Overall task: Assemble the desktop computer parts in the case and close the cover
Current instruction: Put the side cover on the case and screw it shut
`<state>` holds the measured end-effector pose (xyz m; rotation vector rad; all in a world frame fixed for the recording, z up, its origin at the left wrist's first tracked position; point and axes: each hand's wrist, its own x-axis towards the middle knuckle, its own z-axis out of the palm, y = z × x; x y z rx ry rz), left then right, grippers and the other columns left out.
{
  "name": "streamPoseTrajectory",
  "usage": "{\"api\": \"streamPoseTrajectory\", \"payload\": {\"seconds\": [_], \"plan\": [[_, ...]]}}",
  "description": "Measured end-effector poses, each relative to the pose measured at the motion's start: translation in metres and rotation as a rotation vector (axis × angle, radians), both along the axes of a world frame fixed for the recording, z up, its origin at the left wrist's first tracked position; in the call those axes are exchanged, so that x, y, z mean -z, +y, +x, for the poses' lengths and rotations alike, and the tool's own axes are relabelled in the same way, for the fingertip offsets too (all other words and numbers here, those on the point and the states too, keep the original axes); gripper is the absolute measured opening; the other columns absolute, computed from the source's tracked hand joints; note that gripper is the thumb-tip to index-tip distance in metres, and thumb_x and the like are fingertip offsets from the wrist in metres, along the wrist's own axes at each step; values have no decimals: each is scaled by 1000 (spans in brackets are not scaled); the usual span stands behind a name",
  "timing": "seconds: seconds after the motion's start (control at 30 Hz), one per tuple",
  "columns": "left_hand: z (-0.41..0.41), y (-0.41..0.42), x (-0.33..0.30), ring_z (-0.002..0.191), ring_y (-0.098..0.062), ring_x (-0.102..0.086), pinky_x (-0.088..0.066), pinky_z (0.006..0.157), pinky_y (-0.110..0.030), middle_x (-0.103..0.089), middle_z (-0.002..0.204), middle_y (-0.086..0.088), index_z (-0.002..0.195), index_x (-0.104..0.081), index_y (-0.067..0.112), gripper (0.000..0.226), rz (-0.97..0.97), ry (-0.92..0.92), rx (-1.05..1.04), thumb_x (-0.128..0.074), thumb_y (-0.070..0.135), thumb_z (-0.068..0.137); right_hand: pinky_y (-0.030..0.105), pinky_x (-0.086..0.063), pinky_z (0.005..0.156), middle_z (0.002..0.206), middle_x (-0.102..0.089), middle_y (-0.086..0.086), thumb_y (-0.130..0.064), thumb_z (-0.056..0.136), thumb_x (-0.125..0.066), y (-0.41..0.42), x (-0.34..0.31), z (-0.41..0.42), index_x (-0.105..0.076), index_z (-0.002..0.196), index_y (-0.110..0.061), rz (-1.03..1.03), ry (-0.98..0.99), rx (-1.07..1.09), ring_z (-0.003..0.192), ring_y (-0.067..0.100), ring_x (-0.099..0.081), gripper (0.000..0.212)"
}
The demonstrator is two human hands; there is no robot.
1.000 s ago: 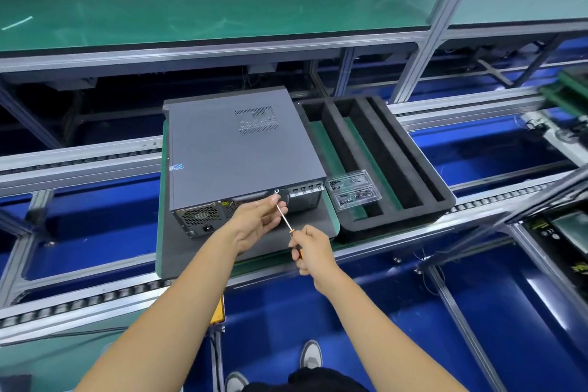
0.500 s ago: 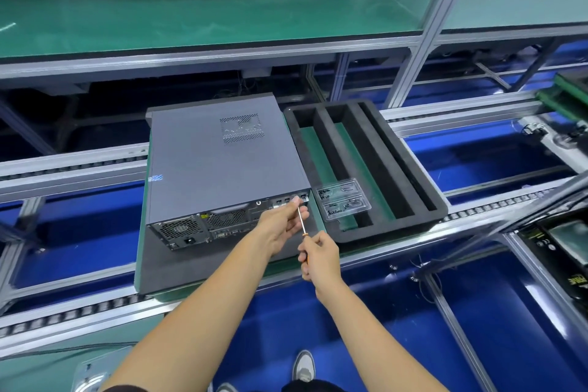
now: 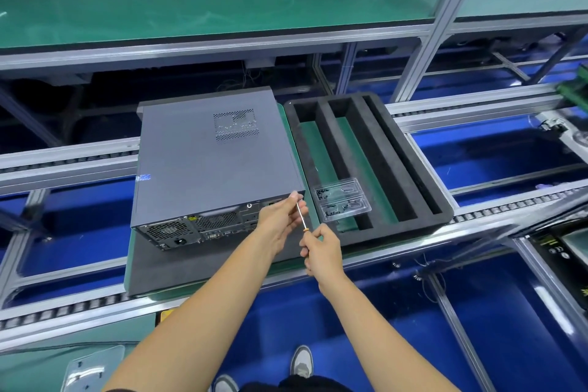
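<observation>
Case (image 3: 210,165) rear corner at left hand (image 3: 280,219) grip.

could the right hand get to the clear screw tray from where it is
Probably yes: the clear screw tray lies uncovered in the foam tray just beyond the right hand, though that hand grips the screwdriver.

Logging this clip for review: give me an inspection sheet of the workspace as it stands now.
Surface: grey mat on roller conveyor.
Job's things: computer case, cover on, rear panel toward the person; screwdriver tip at its rear right corner.
Clutter: black foam tray; clear screw box lying in it.
Hands: left hand steadies the shaft; right hand grips the handle.
Cables: nothing seen on the mat.
Surroundings: green shelf, aluminium frame.
</observation>
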<state>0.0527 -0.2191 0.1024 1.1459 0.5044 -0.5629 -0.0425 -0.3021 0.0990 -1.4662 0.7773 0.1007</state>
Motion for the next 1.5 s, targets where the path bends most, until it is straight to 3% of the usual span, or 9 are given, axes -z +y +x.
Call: {"api": "streamPoseTrajectory", "payload": {"seconds": [0.3,0.6,0.73,0.8,0.9,1.03,1.17,1.3,1.5], "plan": [[-2,-6,-1,84,-13,-77,-61,72,-25,-79,92,-4,102,-76,7,21,58,-39,-61,-69,26,96,27,-33,45,63,-59,4,-15,97,-57,-3,7,4,-51,80,-11,-44,-16,-14,48,10,-43,19],[-2,10,-7,93,-20,-76,-62,76,-28,-78,102,-12,115,-71,3,23,35,-75,211,-55,14,104,21,-25,38,61,-63,6,-20,92,-51,-4,0,10,-67,81,-7,267,148,-13,41,13,-43,23],[1,7,-8,80,-18,-76,-61,65,-28,-78,88,-11,112,-71,-3,21,76,-67,165,-60,11,101,22,-25,40,66,-51,8,-10,87,-57,-5,2,5,-56,77,-6,212,54,-60,43,13,-41,11],[0,4,-8,76,-17,-76,-61,62,-28,-78,85,-9,108,-72,-2,20,87,-66,139,-65,14,98,23,-30,40,62,-57,7,-9,88,-57,-7,4,4,-55,80,-6,168,55,-26,42,14,-45,9],[-1,4,-9,79,-16,-76,-61,65,-29,-78,90,-11,102,-73,2,20,109,-77,134,-71,20,94,23,-31,41,62,-67,12,-15,90,-52,-10,2,5,-61,87,-5,186,110,-11,41,17,-49,14],[-3,10,-12,92,-19,-76,-63,72,-30,-77,103,-14,114,-70,2,19,15,-74,199,-60,12,101,23,-27,39,57,-62,6,-19,94,-49,-7,-4,6,-64,84,-5,266,162,-37,40,13,-42,23],[1,10,-13,82,-18,-77,-63,65,-28,-78,90,-11,113,-70,-1,20,84,-64,198,-66,11,97,22,-23,40,66,-54,7,-10,90,-52,-2,-5,5,-56,74,-9,290,100,-68,44,13,-42,16],[2,5,-11,74,-15,-76,-60,58,-26,-78,84,-9,108,-73,-2,26,139,-62,140,-77,16,90,22,-33,40,64,-67,9,-11,91,-59,-5,-1,-2,-61,80,-5,145,91,-17,44,14,-52,13],[-5,7,-9,87,-17,-77,-62,69,-28,-78,97,-12,114,-69,0,19,23,-81,151,-62,10,99,21,-30,38,72,-75,16,-21,96,-47,-8,-8,5,-63,84,-2,309,203,-40,39,17,-54,28]]}}
